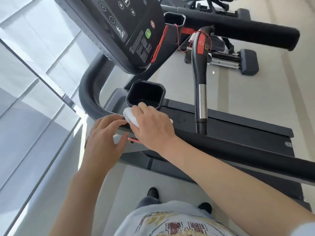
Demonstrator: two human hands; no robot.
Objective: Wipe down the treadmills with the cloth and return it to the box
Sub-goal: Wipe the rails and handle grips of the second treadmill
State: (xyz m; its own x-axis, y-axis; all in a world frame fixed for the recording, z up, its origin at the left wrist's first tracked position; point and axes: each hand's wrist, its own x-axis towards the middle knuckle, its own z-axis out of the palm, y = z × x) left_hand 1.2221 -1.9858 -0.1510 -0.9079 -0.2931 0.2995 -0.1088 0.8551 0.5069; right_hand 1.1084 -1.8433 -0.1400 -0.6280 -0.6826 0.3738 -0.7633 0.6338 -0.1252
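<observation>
A white cloth (pixel 130 116) lies bunched on the treadmill's dark side handrail (pixel 92 92), just below a black cup holder (pixel 145 95). My right hand (pixel 151 125) lies over the cloth and grips it against the rail, hiding most of it. My left hand (pixel 105 133) sits beside it on the left, its fingertips touching the rail at the cloth's edge, fingers nearly straight. The treadmill console (pixel 122 26) with buttons rises above. No box is in view.
A black pulse grip handle (pixel 200 79) with a red panel stands right of the cup holder. The running belt (pixel 230 126) stretches right. Another machine (pixel 238 53) stands behind on the pale floor. Glass window panels (pixel 34 82) fill the left side. My shoes (pixel 153 193) show below.
</observation>
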